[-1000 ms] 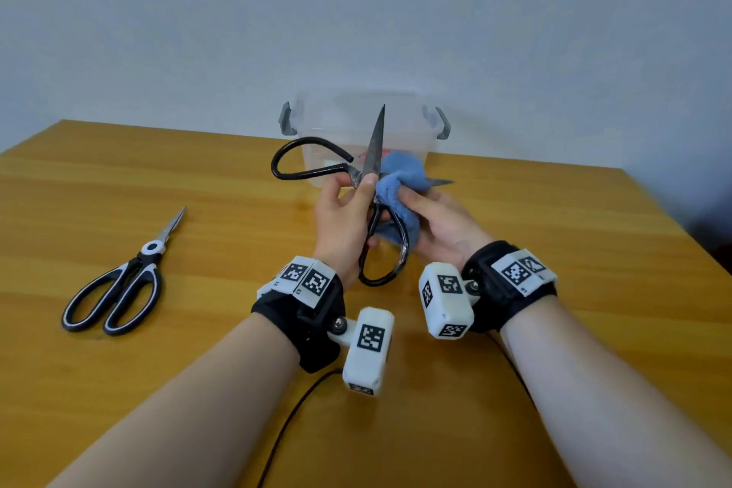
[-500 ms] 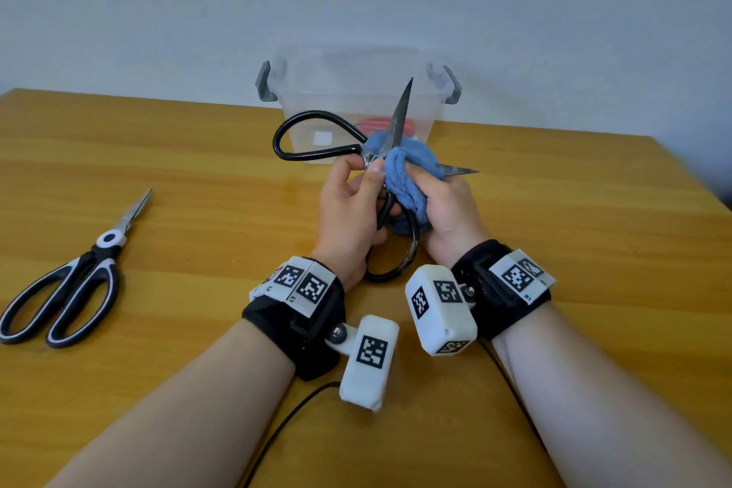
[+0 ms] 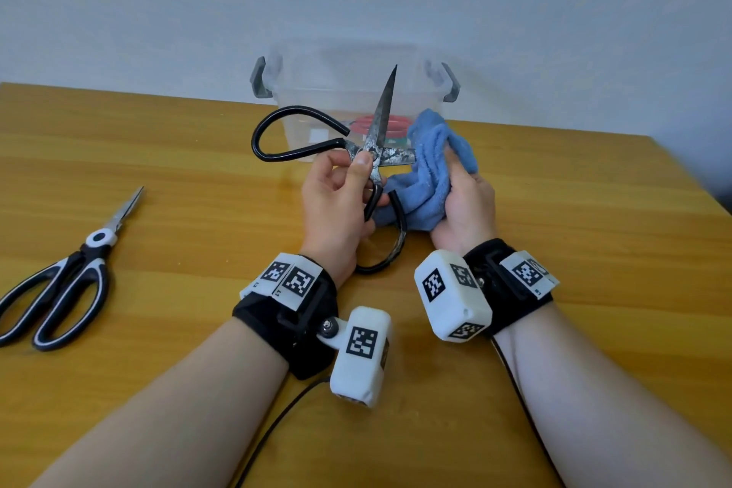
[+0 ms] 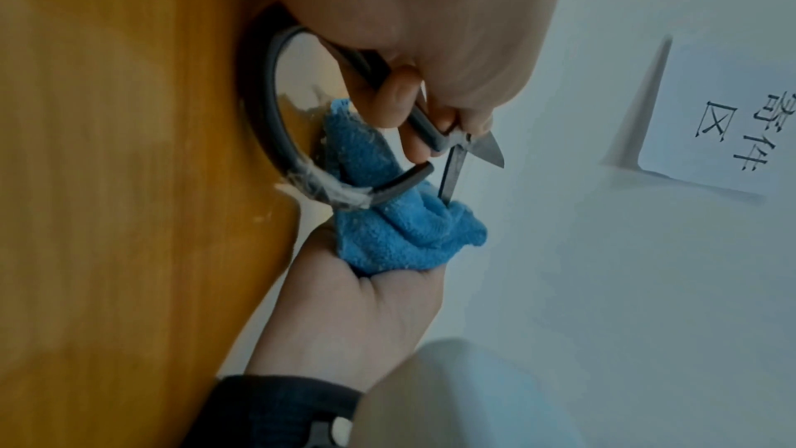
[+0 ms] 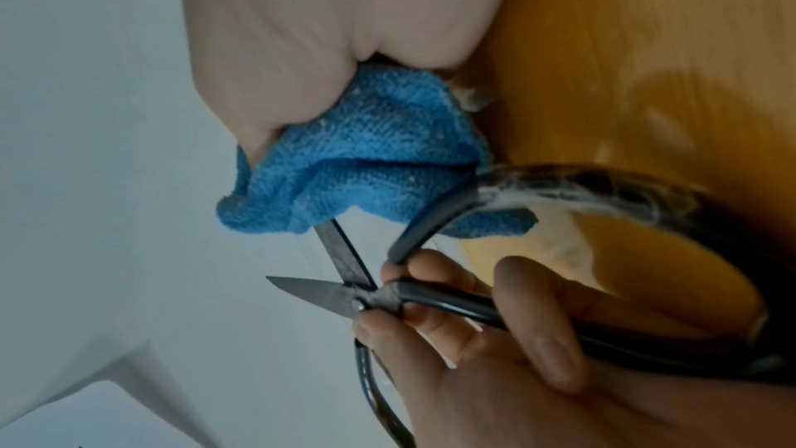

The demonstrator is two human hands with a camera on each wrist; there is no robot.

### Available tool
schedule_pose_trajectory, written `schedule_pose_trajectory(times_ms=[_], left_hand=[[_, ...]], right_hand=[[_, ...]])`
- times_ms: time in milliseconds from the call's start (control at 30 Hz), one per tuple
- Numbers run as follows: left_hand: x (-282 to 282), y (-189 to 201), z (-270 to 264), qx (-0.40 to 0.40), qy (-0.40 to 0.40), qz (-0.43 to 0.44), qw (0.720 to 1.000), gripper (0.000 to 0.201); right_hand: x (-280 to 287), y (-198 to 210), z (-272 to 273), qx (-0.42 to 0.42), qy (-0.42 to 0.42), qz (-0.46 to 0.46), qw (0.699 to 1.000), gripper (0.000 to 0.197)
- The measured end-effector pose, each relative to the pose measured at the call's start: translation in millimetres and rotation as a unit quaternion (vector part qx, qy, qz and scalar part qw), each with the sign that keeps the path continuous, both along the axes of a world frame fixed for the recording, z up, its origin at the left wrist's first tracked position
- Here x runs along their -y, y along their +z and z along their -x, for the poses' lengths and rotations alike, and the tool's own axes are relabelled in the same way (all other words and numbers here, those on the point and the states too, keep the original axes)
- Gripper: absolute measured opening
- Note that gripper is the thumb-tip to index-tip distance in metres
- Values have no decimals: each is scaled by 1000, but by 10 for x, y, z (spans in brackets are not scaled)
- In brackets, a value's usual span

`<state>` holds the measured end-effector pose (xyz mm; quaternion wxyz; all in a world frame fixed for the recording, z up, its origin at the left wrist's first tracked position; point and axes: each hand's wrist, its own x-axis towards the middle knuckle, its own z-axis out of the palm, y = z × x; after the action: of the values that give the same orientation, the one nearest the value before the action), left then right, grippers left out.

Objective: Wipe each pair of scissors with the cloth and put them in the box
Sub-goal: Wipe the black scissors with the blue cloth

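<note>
My left hand (image 3: 342,190) grips a pair of old black iron scissors (image 3: 380,119) at the pivot, blades spread wide, one pointing up and one pointing right. My right hand (image 3: 467,198) clutches a bunched blue cloth (image 3: 431,166) wrapped over the rightward blade. In the left wrist view the blade (image 4: 452,172) runs into the cloth (image 4: 400,234). In the right wrist view the cloth (image 5: 366,155) covers that blade's tip. A clear plastic box (image 3: 301,107) with grey latches stands just behind, with red-handled scissors (image 3: 390,123) inside. A black-and-white pair of scissors (image 3: 63,289) lies on the table at left.
The wooden table (image 3: 574,230) ends at a pale wall behind the box, and its right edge slopes away at far right. A black cable (image 3: 277,420) trails from my left wrist toward me.
The cloth has slid outward along the rightward blade, baring the metal near the pivot. The upward blade has swung a little more upright.
</note>
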<state>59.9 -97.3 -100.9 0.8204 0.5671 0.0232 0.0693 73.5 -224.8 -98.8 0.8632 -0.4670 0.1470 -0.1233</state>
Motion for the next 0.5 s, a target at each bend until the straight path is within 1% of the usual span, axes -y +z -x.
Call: schedule_pose_trajectory(times_ms=[100,133,200,267,300,333,400,433,467,500], left_hand=[[10,7,9,6,5,6,1000,15],[2,14,7,4,12,13,1000,16],[-34,19,-10,-9,34,33,999,16],[-73,18,-30,-23,49,51,997,17],[-83,14,-39,-26,50,60,997,17],[-84,17,-43,-26,50,66,996,18],[-73,23,-46,-24,47,75,996,19],[-68,26,-44,-22,44,77,996,19],[-64,24,-37,-20,38,75,996,19],[-60,21,-30,-14,31,69,997,18]], right_hand=[[72,-56,-47,-27,-29,37,999,31],[125,-97,-65,-32,-31,24,999,32],[195,-138,-116,-50,-19,-39,998,37],[213,-131,-151,-39,-1,-83,996,42],[188,-115,-150,-18,29,-100,994,45],[140,-85,-131,9,83,-113,990,44],[8,-37,-56,50,230,-125,964,43],[-55,-29,-12,55,287,-105,950,47],[-97,-39,23,56,318,-59,945,51],[-141,-56,26,59,330,-13,942,52]])
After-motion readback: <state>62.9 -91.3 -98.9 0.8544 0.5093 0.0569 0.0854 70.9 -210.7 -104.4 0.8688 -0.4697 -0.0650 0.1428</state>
